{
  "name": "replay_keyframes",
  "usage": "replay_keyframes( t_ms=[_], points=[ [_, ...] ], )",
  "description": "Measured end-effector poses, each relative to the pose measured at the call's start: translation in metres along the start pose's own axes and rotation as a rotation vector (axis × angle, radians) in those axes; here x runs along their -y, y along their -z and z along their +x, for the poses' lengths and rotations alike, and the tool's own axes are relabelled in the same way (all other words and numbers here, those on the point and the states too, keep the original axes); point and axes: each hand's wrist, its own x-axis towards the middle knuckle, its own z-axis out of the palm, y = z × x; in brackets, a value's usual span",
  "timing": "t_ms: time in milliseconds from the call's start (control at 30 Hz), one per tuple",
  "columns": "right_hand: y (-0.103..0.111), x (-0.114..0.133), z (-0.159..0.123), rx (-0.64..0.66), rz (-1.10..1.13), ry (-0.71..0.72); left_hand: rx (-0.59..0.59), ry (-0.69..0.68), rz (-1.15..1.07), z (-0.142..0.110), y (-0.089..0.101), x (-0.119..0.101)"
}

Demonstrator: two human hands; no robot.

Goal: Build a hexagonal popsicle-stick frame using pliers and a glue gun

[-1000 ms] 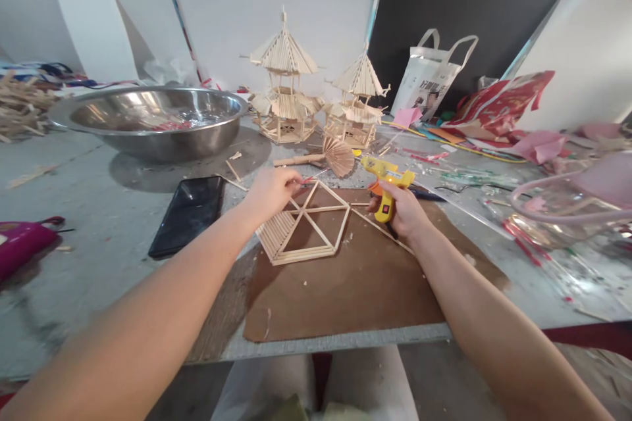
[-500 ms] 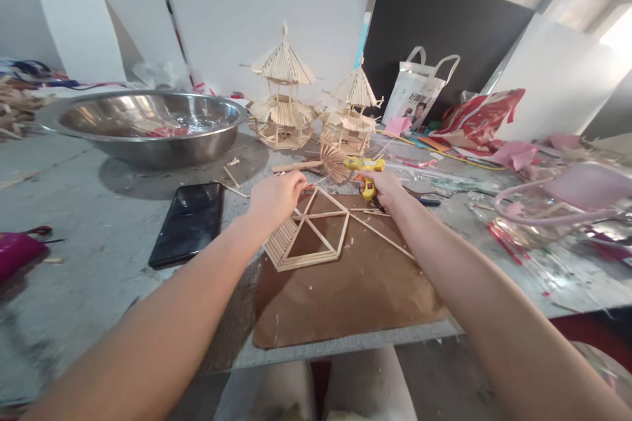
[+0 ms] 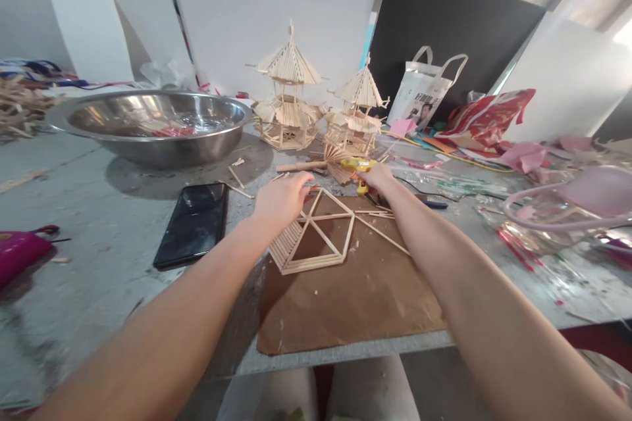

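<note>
My right hand (image 3: 379, 175) is wrapped round a yellow hot glue gun (image 3: 363, 187), whose nozzle end points left toward my other hand. My left hand (image 3: 284, 198) is at the far left side of a six-sided frame of thin wooden sticks (image 3: 323, 217). Its thumb and fingers are drawn together; whatever is between them is too small to make out. Spokes cross the frame, and its left section is filled with sticks laid side by side (image 3: 286, 243). The frame lies on a brown board (image 3: 345, 302). Loose sticks (image 3: 380, 234) lie to its right.
Two stick-built pagodas (image 3: 289, 95) stand at the back beside a steel basin (image 3: 153, 128). A black phone (image 3: 191, 223) lies left of the board. A folded fan (image 3: 336, 163) lies behind the frame. Bags, paper scraps and a pink-handled clear container (image 3: 567, 207) crowd the right.
The glue gun in my right hand has moved slightly left, closer to my left hand. My left hand stays at the frame. The whole view has shifted a little.
</note>
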Motion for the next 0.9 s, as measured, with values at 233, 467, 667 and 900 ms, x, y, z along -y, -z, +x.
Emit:
replay_keyframes(
  t_ms=[233, 467, 667, 900],
  points=[
    [0.025, 0.004, -0.039, -0.079, -0.208, 0.147, 0.024, -0.036, -0.108, 0.002, 0.0, 0.0],
    [0.026, -0.002, -0.125, 0.648, 0.737, 0.319, 0.25, -0.388, -0.713, -0.007, 0.004, -0.03],
    [0.017, -0.013, -0.137, 0.709, 0.982, 0.222, 0.505, -0.343, -0.893, -0.016, 0.0, -0.043],
    [0.02, -0.019, -0.128, 0.519, 0.927, 0.286, 0.397, -0.233, -0.852, -0.015, 0.0, -0.042]
  ],
)
